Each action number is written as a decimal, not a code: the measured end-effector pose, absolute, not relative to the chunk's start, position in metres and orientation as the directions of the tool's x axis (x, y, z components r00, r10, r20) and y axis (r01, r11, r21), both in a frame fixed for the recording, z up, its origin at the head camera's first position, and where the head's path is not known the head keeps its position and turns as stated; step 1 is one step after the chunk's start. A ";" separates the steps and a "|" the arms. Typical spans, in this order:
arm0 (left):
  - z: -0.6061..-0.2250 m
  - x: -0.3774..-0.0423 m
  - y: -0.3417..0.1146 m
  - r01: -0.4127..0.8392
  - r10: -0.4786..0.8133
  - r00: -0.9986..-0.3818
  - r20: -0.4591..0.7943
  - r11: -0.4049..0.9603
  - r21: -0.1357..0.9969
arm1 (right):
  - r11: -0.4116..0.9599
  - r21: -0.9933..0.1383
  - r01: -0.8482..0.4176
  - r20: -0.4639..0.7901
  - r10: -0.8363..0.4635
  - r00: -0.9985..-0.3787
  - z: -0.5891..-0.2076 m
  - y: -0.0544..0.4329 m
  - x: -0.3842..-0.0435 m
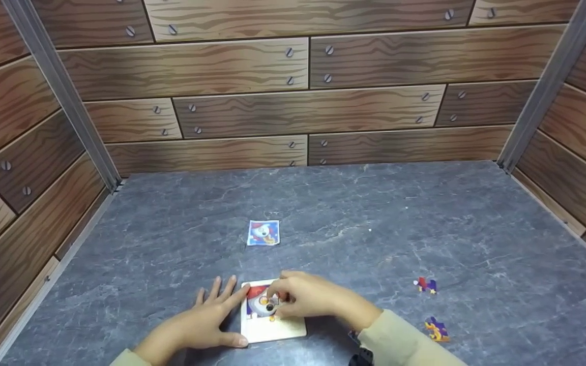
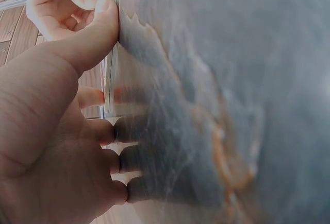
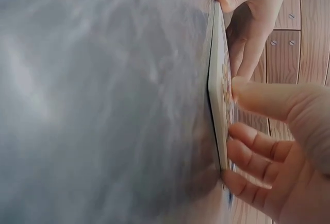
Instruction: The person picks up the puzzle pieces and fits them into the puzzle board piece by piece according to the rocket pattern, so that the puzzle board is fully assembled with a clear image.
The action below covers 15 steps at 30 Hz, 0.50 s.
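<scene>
A white puzzle board (image 1: 279, 329) lies flat near the front of the table, with joined pieces forming a character with a red top and a pale face (image 1: 260, 305) in its upper part. My left hand (image 1: 202, 321) is spread at the board's left side, index fingertip and thumb at its edge and the other fingers on the tabletop. Over the board's upper right, my right hand (image 1: 316, 295) bends its thumb and fingers around a small puzzle piece, mostly hidden by the fingers. In the right wrist view, the thumb (image 3: 258, 96) and fingertips meet the board's top and near edge.
Behind the board lies a small blue picture card (image 1: 263, 233) with a similar character. Two loose puzzle pieces, one red and purple (image 1: 427, 285), one purple and orange (image 1: 436, 329), lie to the right. Wood-patterned walls (image 1: 308, 112) enclose the grey marbled table (image 1: 344, 203).
</scene>
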<state>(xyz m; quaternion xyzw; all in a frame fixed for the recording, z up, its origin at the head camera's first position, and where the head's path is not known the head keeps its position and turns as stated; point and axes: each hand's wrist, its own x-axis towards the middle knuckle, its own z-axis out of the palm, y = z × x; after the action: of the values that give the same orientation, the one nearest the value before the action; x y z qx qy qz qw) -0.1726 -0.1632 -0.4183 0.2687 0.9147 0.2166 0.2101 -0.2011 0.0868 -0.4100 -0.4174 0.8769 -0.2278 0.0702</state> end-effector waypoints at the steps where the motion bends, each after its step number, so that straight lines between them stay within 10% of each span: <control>1: -0.418 -0.173 -0.163 0.402 0.582 -0.768 -0.268 0.763 0.506 | 0.532 -0.479 -0.698 0.077 -0.767 -0.637 -0.409 0.088 -0.202; 15: -0.421 -0.175 -0.160 0.385 0.563 -0.775 -0.288 0.781 0.491 | 0.452 -0.621 -0.640 0.156 -0.729 -0.666 -0.406 0.114 -0.202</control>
<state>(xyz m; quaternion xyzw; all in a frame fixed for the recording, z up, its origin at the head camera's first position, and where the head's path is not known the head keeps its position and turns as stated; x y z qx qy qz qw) -0.1745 -0.1602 -0.4205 0.2581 0.9189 0.2069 0.2148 -0.2023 0.1141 -0.4056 -0.4030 0.8495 -0.3339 0.0669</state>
